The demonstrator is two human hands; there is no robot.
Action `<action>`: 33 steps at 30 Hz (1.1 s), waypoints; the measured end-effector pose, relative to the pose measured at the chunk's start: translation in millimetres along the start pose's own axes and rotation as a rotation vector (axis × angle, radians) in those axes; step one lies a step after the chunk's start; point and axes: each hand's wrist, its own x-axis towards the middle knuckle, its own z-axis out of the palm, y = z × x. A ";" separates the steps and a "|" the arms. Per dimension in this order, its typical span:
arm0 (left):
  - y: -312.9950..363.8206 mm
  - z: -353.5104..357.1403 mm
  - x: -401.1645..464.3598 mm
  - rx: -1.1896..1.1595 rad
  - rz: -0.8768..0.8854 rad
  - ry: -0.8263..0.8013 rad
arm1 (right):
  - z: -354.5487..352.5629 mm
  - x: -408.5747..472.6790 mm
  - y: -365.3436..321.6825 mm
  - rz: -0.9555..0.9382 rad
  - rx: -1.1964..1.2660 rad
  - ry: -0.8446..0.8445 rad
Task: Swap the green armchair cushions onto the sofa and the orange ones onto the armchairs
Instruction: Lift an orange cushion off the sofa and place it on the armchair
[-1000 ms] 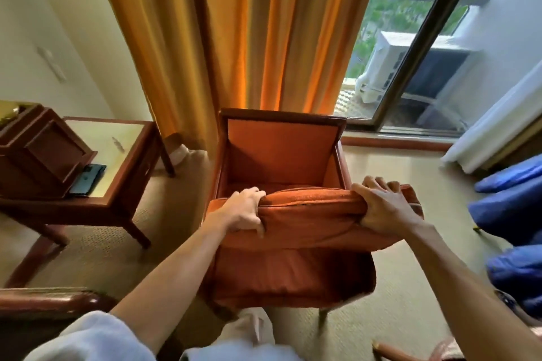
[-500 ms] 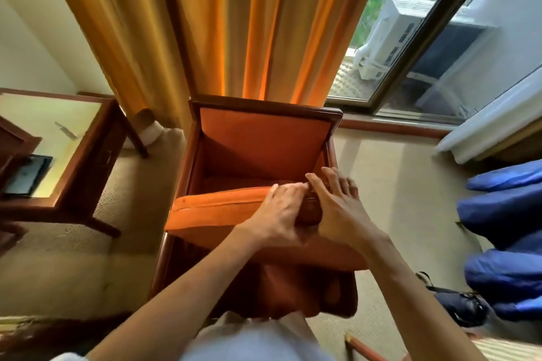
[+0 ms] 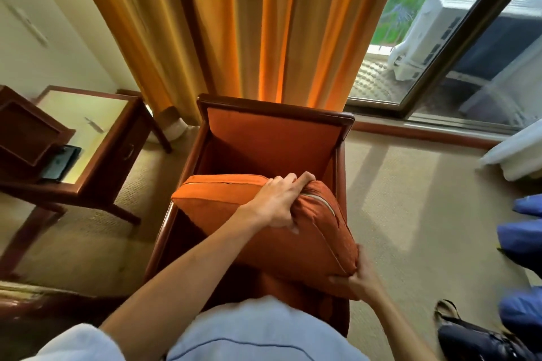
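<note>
Here, at the far left, a wooden side table (image 3: 96, 138) against the wall, glass top, a dark phone (image 3: 60, 163) lying on it beside a wooden box (image 3: 28, 132). Next, the armchair (image 3: 275, 114) in the middle, wooden frame, orange back panel, standing before the orange curtain (image 3: 264, 23). Above its seat well, the orange cushion (image 3: 240, 211), held tilted and clear of the seat, long axis running from the chair's left arm down toward the near right corner, zip edge facing up and to the right. Left hand (image 3: 278, 205) over the top edge near the zip, fingers curled round it and gripping. Right hand (image 3: 356, 278) under the low near corner, fingers wrapped beneath and gripping too. Both hands on the right half; the left end unsupported, hanging over the chair's left arm. Probably next: lowering flat into the seat, far edge toward the back panel, likely needing the left end levelled first. Then beige carpet (image 3: 410, 214), a glass door (image 3: 469, 53) with an outdoor unit beyond, and blue shapes at the right edge, too blurred to tell.
</note>
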 end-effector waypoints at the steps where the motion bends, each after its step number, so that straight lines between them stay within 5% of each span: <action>1: -2.7 -3.5 -0.4 -0.028 -0.005 0.009 | -4.1 0.0 -11.7 -0.008 -0.001 -0.001; 6: -39.7 -57.4 -15.9 -0.270 -0.038 0.135 | -44.9 -0.4 -105.2 -0.136 0.004 -0.039; 11: -109.0 -92.9 -60.2 -0.470 -0.165 0.312 | -94.6 8.8 -202.6 -0.507 -0.398 0.116; 15: -170.4 -39.5 -89.1 -0.471 -0.494 0.217 | -55.4 24.7 -253.4 -0.617 -0.740 0.115; 18: -192.3 -15.9 -88.6 -0.381 -0.788 0.079 | -2.1 33.8 -252.2 -0.610 -0.796 0.059; 21: -168.6 -24.1 -75.9 -0.180 -0.886 0.043 | 8.4 36.0 -249.2 -0.626 -0.818 0.159; 25: -76.5 -27.8 -29.6 0.294 -0.525 0.066 | -7.8 36.6 -235.6 -0.502 -0.795 0.164; 29: 32.9 22.2 30.7 0.320 -0.108 -0.018 | -36.8 33.9 -206.3 -0.382 -0.759 0.144; 33: 65.5 39.6 57.5 0.428 -0.047 -0.011 | -64.2 30.9 -162.3 -0.217 -0.630 0.127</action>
